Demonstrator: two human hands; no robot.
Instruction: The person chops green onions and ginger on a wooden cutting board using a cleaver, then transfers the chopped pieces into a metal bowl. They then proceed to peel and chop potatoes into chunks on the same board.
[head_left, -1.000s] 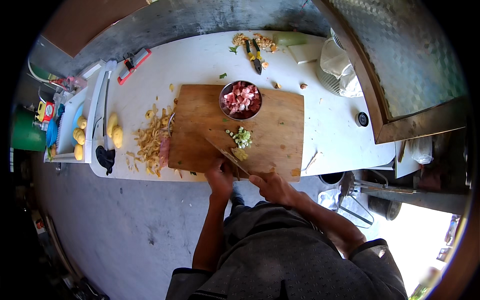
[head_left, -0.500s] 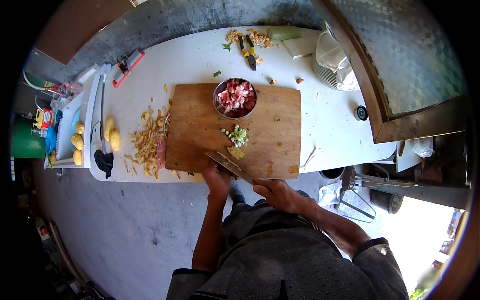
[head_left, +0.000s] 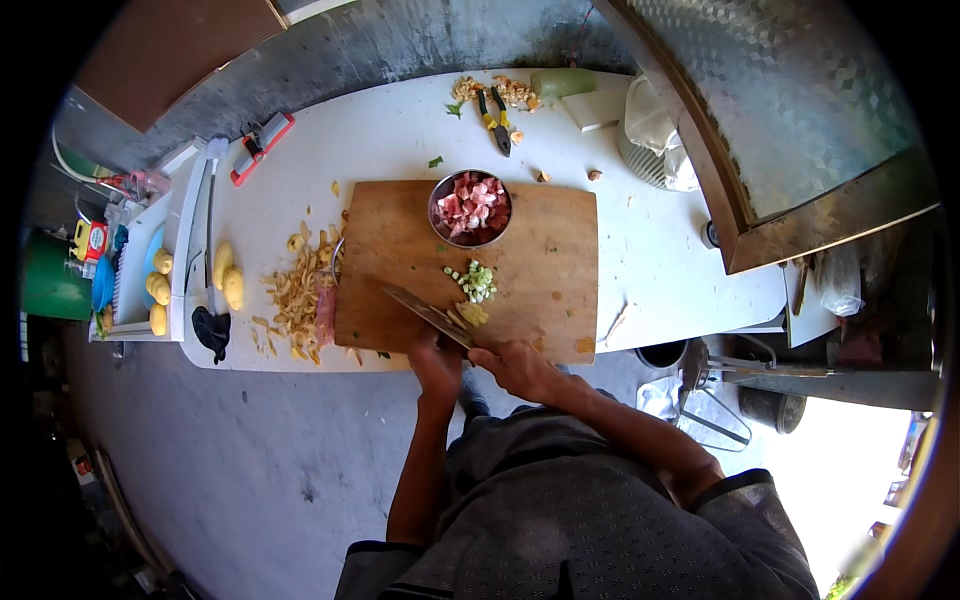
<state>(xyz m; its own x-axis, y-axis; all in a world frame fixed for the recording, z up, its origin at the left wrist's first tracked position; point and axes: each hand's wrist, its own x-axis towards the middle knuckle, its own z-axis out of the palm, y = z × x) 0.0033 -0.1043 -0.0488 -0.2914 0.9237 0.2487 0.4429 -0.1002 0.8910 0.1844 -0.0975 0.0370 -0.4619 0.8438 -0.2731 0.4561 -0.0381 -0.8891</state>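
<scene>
Head view: A wooden cutting board [head_left: 520,270] lies flat on the white desk [head_left: 660,250]. The right hand [head_left: 515,368], at the board's near edge, has its fingers wrapped tight around the handle of a knife [head_left: 425,310]; the blade runs up and to the left over the board. The left hand [head_left: 437,362] sits just beside the right hand at the same edge, under the blade's heel; whether its fingers are spread or pressed together cannot be determined. A small pale piece [head_left: 472,314] lies on the board next to the blade. A pile of chopped green pieces [head_left: 479,281] lies just beyond it. A metal bowl of diced red meat [head_left: 471,207] stands on the far part of the board. Peelings [head_left: 298,296] are heaped on the desk against the board's left edge. Whole potatoes [head_left: 228,279] lie further left. Pliers [head_left: 497,124] with yellow handles rest near the desk's far edge.
</scene>
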